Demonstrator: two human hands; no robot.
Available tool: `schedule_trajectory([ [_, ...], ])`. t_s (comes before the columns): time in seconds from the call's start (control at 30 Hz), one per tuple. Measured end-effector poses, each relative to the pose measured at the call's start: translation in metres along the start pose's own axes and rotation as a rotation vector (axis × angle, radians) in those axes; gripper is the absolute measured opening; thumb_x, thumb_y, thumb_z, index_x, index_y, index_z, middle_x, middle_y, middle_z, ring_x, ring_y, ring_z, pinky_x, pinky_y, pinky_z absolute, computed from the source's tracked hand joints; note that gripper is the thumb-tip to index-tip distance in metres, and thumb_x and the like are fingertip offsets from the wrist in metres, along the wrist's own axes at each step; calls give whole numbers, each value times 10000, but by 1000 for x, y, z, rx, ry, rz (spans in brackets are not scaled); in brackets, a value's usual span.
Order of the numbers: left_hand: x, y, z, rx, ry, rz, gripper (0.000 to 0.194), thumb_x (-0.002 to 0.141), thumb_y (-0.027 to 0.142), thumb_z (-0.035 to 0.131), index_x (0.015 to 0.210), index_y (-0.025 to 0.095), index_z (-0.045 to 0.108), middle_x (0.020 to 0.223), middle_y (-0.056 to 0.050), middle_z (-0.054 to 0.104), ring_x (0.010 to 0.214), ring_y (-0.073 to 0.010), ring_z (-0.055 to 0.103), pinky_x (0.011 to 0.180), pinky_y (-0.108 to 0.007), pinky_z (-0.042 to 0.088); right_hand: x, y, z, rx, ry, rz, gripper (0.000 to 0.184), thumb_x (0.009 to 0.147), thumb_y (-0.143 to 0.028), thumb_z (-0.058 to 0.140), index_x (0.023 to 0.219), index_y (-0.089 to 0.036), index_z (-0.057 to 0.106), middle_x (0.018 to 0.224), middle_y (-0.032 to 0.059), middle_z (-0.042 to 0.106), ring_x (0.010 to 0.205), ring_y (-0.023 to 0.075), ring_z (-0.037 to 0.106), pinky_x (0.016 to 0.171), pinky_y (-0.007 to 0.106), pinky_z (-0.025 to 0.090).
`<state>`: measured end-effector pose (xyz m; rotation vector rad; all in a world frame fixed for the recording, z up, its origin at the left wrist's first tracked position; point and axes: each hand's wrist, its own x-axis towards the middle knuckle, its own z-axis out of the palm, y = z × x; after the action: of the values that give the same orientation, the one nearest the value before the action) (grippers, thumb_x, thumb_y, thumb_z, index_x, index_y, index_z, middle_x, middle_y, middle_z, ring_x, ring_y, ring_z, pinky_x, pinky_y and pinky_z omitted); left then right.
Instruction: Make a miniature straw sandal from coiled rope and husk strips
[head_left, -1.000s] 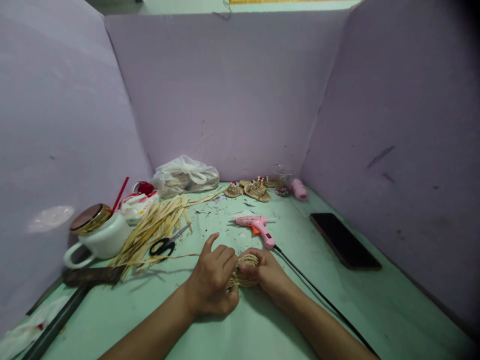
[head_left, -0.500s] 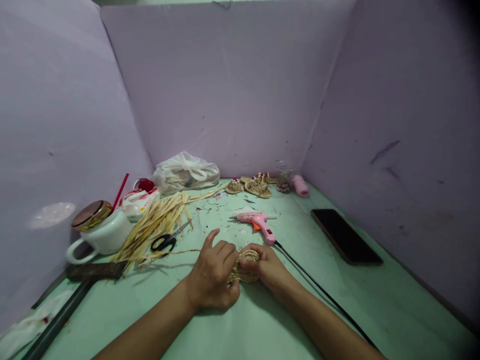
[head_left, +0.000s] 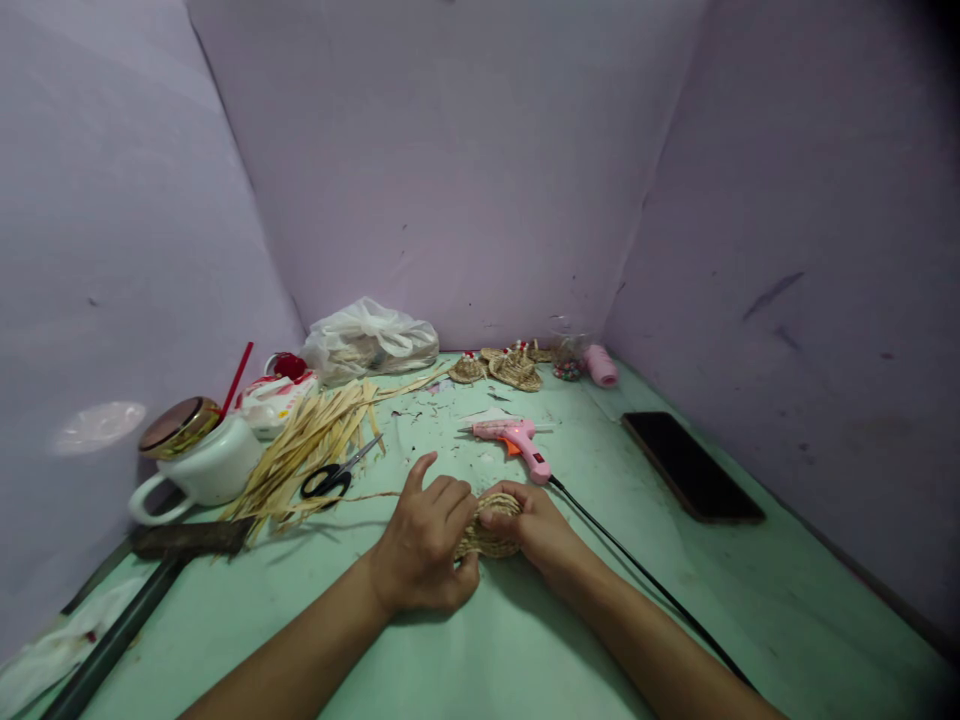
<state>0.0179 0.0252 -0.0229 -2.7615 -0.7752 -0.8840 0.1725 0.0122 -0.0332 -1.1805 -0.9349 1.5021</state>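
Between my hands is a small coiled piece of straw braid (head_left: 495,540), part of it hidden by my fingers. My right hand (head_left: 529,522) is closed on its right side, the thumb lying across the top. My left hand (head_left: 427,540) grips its left edge with fingers curled and one finger raised. A thin twisted straw strand runs left from my left hand toward a bundle of dried straw strips (head_left: 315,440). Beyond my hands lies a pink glue gun (head_left: 517,440), its nozzle pointing left. Black-handled scissors (head_left: 330,480) lie partly open by the straw.
At left stand a white mug (head_left: 214,465) with a lidded jar on it and a hammer (head_left: 191,540). A plastic bag (head_left: 371,340), finished straw pieces (head_left: 514,368), a bead cup (head_left: 568,360) and pink thread spool (head_left: 600,366) sit at the back. A phone (head_left: 690,468) lies right.
The view has tipped slightly, shifting the scene a little upward. Both hands keep their hold on the coiled straw piece, with barely any movement.
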Motion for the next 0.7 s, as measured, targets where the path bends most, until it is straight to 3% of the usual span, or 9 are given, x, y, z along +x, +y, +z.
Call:
schedule_trajectory([
  [0.7, 0, -3, 1, 19, -44, 11, 275, 630, 250, 496, 876, 140, 555, 868, -90, 597, 830, -226, 535, 992, -511, 207, -3, -3, 0, -7, 21, 15, 180, 478, -176, 669, 628, -147, 575, 548, -28, 565, 530, 110, 496, 547, 248, 392],
])
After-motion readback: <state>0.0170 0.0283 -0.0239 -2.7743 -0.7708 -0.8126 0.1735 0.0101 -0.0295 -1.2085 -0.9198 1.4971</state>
